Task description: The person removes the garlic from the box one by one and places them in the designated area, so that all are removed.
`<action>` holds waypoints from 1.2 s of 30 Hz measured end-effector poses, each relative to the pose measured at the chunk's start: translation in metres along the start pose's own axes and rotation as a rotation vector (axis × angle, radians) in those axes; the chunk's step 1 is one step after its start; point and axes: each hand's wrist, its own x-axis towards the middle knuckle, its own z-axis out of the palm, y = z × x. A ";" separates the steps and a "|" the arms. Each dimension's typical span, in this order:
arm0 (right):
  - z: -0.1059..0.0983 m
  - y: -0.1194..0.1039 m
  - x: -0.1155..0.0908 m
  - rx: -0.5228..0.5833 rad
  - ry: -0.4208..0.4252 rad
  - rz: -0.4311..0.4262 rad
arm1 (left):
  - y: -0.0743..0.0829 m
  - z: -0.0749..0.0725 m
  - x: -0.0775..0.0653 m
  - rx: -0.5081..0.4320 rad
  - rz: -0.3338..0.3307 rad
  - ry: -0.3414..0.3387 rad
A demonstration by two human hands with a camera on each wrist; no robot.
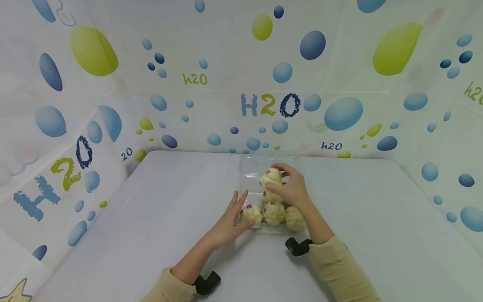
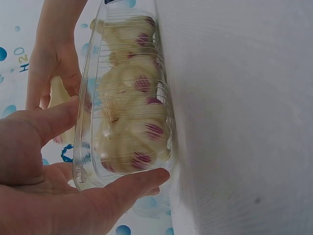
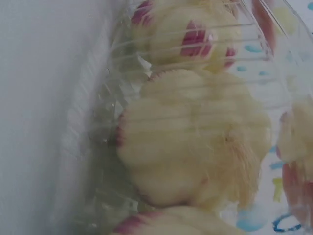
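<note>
A clear plastic container [image 2: 84, 117] with a ribbed wall holds several pale garlic bulbs [image 1: 274, 214] marked with purple streaks. My right hand [image 1: 293, 188] grips another garlic bulb [image 1: 271, 178] between thumb and fingers, over the container's middle. Beneath it, one bulb [image 1: 270, 196] is partly hidden. At the front left corner, my left hand [image 1: 228, 224] rests against the container with its fingers straight and spread. The left wrist view shows two of its digits touching the rim and the lower edge. In the right wrist view, bulb roots [image 3: 239, 161] show through the plastic.
The container's clear lid [image 1: 260, 163] lies folded back toward the rear wall. A white cloth [image 1: 181, 193] covers the table, and a sheet printed with blue and green drops [image 1: 343, 114] hangs around it. A black wrist device [image 1: 207, 283] sits beside each sleeve.
</note>
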 end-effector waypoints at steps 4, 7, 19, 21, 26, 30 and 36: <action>-0.007 0.000 -0.002 -0.008 0.002 0.007 | 0.000 0.000 0.000 0.000 0.002 -0.001; -0.014 0.001 -0.004 -0.008 -0.003 0.008 | -0.001 0.000 0.001 0.002 0.004 -0.003; -0.033 0.011 -0.009 0.007 -0.008 0.019 | -0.001 0.000 0.001 0.002 -0.013 0.000; -0.035 0.009 -0.009 0.017 -0.010 0.023 | -0.001 0.000 0.001 0.003 -0.015 0.001; -0.045 0.009 -0.011 0.011 -0.016 0.046 | 0.000 0.002 0.001 0.006 -0.017 -0.006; -0.054 0.011 -0.012 0.020 -0.009 0.062 | 0.001 0.002 0.002 0.005 -0.020 -0.009; -0.069 0.012 -0.014 0.021 0.032 0.047 | 0.000 0.001 0.001 -0.004 -0.022 0.000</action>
